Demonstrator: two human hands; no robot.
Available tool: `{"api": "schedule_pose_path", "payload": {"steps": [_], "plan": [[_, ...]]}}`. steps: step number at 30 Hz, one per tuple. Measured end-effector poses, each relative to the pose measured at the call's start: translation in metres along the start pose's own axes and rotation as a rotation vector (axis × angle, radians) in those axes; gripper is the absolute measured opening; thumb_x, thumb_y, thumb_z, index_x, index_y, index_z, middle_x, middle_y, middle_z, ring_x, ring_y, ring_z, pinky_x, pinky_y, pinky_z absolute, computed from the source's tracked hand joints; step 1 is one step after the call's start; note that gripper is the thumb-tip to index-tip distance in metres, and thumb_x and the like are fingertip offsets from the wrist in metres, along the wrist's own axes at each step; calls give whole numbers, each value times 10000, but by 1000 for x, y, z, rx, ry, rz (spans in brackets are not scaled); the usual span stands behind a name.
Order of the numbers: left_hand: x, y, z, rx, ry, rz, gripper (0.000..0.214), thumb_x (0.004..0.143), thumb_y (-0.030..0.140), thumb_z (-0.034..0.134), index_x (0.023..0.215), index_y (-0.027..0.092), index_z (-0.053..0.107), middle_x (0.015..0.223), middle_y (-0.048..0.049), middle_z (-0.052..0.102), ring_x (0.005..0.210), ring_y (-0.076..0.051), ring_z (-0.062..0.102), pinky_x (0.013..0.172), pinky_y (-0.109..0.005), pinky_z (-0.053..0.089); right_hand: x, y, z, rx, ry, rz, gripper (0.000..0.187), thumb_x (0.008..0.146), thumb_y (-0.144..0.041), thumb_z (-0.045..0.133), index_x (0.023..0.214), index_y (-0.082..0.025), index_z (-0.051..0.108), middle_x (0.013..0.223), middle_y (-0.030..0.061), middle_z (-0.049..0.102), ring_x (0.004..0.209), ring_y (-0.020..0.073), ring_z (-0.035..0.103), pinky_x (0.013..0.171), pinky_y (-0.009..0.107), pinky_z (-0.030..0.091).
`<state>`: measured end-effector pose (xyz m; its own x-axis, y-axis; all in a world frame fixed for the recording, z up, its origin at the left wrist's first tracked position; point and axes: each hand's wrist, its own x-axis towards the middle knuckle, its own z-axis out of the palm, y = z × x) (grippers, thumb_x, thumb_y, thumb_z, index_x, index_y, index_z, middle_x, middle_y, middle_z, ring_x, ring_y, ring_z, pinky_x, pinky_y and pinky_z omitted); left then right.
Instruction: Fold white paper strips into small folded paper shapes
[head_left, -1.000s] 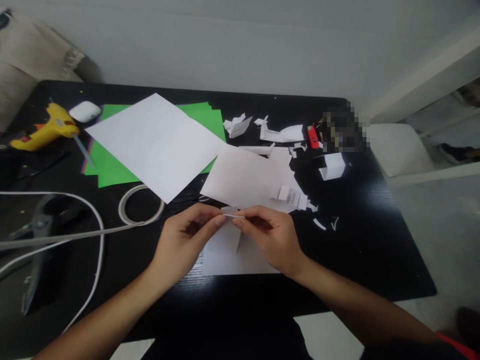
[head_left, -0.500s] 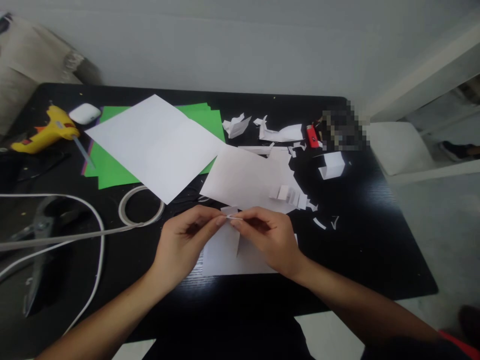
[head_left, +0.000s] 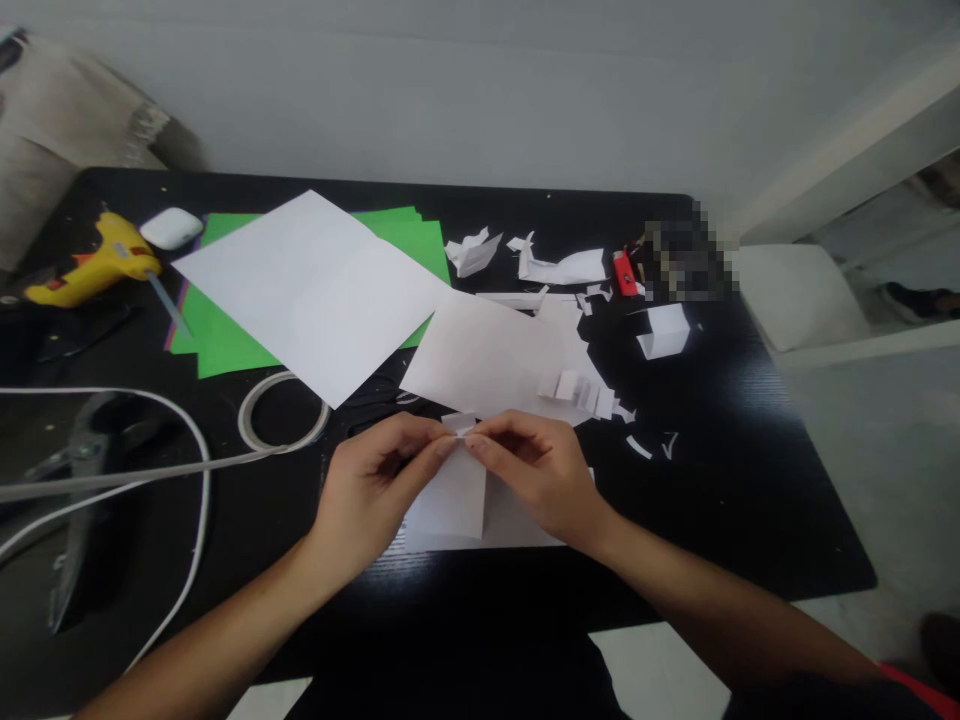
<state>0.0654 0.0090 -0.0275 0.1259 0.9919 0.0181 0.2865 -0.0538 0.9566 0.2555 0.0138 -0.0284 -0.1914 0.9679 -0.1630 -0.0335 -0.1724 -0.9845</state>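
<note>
Near the front edge of the black table, my left hand (head_left: 371, 485) and my right hand (head_left: 551, 480) pinch the top of a folded piece of white paper (head_left: 459, 495), thumbs and index fingertips almost meeting. Its crease is between the fingers, and a small flap shows just beyond them. Below it lies another white sheet (head_left: 517, 533), partly hidden by my right hand. Just past my hands is a larger white sheet (head_left: 480, 350), with a small stepped stack of folded paper pieces (head_left: 577, 390) on its right part.
White paper (head_left: 315, 290) overlaps green sheets (head_left: 232, 345). At the left are a yellow glue gun (head_left: 97, 265), a white case (head_left: 171, 228), a white cable (head_left: 202, 500) and dark-handled scissors or pliers (head_left: 82, 470). Paper scraps (head_left: 562, 267) and a red lighter (head_left: 624, 273) lie at the back right.
My fingertips have drawn closer together along the crease. The paper's front panel now hangs lower and faces me more squarely. Objects around stay in place.
</note>
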Motion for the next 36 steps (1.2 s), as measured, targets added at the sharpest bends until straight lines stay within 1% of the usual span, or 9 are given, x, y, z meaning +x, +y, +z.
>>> {"api": "schedule_pose_path", "payload": {"steps": [5, 13, 17, 22, 24, 26, 30, 33, 36], "plan": [[-1, -1, -1, 11, -9, 39, 57, 927, 205, 709, 910, 213, 763, 835, -3, 775, 707, -112, 690, 638, -202, 552, 1, 0, 0, 34, -9, 16, 132, 842, -380, 817, 852, -249, 804, 832, 11, 790, 795, 182, 736, 767, 330, 620], [-1, 1, -1, -2, -21, 21, 48, 907, 186, 699, 872, 197, 730, 756, 9, 725, 636, -98, 637, 575, -187, 517, 3, -2, -4, 33, -108, 67, 172, 855, -389, 795, 824, -222, 772, 788, 9, 748, 764, 166, 693, 753, 321, 582], [0, -1, -2, -9, -34, 0, 60, 910, 200, 690, 857, 190, 715, 735, 13, 693, 628, -90, 603, 568, -177, 492, 2, 0, -3, 12, -78, 70, 156, 841, -371, 811, 823, -219, 778, 789, 16, 759, 762, 172, 703, 743, 320, 584], [2, -4, -6, 1, -133, -56, 124, 939, 259, 653, 854, 178, 695, 677, 25, 622, 592, -88, 545, 532, -179, 443, 0, 3, -1, 5, -69, 67, 149, 838, -363, 814, 837, -217, 785, 808, 22, 767, 770, 176, 703, 730, 314, 575], [2, -4, -7, 13, -149, -59, 143, 944, 268, 643, 847, 175, 692, 672, 26, 612, 589, -90, 536, 532, -186, 436, 1, 4, -1, 18, -77, 85, 163, 827, -366, 823, 843, -208, 783, 819, 26, 764, 783, 176, 697, 741, 314, 567], [2, -4, -7, 20, -126, -58, 150, 942, 275, 646, 842, 174, 693, 676, 22, 617, 592, -93, 537, 536, -190, 437, 2, 3, -1, 42, -103, 131, 188, 812, -371, 835, 850, -196, 778, 822, 28, 753, 781, 171, 683, 735, 307, 553], [2, -4, -6, 19, -78, -63, 148, 936, 281, 655, 847, 173, 701, 680, 18, 636, 577, -91, 541, 516, -185, 430, 4, 1, -3, 47, -147, 215, 234, 800, -391, 843, 789, -177, 750, 735, 6, 689, 675, 132, 603, 624, 266, 472], [2, -5, -5, 21, -65, -43, 132, 935, 274, 659, 859, 177, 709, 697, 15, 653, 589, -92, 557, 526, -184, 440, 4, 0, -4, 50, -151, 212, 258, 805, -400, 836, 742, -176, 726, 687, -10, 639, 644, 118, 551, 601, 260, 429], [2, -6, -4, 16, -66, -28, 133, 935, 271, 661, 854, 177, 708, 697, 15, 654, 588, -90, 557, 524, -183, 438, 4, -1, -5, 73, -159, 211, 255, 811, -398, 828, 747, -173, 727, 696, -8, 631, 665, 123, 545, 619, 267, 420]]}}
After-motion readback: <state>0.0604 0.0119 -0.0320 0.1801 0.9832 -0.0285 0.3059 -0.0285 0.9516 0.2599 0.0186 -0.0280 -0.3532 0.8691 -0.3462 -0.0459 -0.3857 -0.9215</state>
